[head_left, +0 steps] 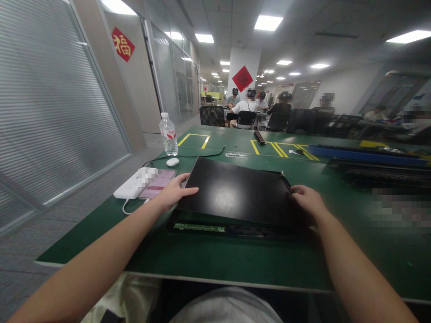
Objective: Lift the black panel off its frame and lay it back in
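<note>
A flat black display panel (232, 190) lies tilted over the green table in front of me, its near edge raised. My left hand (177, 192) grips its left edge, thumb on top and fingers beneath. At the right edge, my right hand (308, 202) is closed round the panel's side, where a thin dark strip (286, 181) sticks up at the corner. Below the near edge shows a narrow green circuit board (199, 228), fixed along a dark strip. The underside of the panel is hidden.
Left of the panel lie a phone (157, 184), a white power bank (129, 190) with a cable, and a white case (173, 162). A water bottle (168, 134) stands behind them. Dark strips and a blue tray (363, 154) are at right. People sit at tables farther back.
</note>
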Tool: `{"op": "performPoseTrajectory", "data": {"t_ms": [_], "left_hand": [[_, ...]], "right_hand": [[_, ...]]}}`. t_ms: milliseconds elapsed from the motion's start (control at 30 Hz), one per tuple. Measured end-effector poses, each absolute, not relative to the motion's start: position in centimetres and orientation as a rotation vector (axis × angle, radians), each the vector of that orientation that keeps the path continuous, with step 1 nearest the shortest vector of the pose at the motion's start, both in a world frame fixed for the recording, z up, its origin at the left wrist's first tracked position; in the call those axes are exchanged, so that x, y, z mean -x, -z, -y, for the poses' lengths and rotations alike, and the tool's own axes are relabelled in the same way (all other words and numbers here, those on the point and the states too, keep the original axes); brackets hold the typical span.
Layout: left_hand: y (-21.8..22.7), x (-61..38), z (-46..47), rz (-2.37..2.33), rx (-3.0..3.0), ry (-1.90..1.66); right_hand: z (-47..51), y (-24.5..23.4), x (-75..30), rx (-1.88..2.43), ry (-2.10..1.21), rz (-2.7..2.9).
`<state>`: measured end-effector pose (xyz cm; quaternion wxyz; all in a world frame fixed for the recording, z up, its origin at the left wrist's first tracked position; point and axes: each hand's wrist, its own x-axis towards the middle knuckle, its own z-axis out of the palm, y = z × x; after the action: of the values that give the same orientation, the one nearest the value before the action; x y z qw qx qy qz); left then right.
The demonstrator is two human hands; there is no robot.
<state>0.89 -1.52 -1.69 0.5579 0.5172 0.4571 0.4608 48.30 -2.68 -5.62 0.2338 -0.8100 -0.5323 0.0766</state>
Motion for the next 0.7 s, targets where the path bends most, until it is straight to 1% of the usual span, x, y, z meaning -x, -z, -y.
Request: {"op": "performPoseTrajectory", "data": {"t_ms": [267, 400, 700], "left_hand": [[1.7, -1.0, 1.6, -0.930, -1.260, -1.133], [1.6, -1.0, 1.7, -0.871, -1.260, -1.138], [2.1, -1.1, 1.6, -0.872, -1.261, -1.160]], "right_hand": [[2.7, 5.3, -48.2, 2.219, -0.271, 1.367], [2.5, 5.6, -48.6, 2.145, -0.298, 1.267], [1.9, 7.0, -49.5, 1.794, -0.685, 0.893]]}}
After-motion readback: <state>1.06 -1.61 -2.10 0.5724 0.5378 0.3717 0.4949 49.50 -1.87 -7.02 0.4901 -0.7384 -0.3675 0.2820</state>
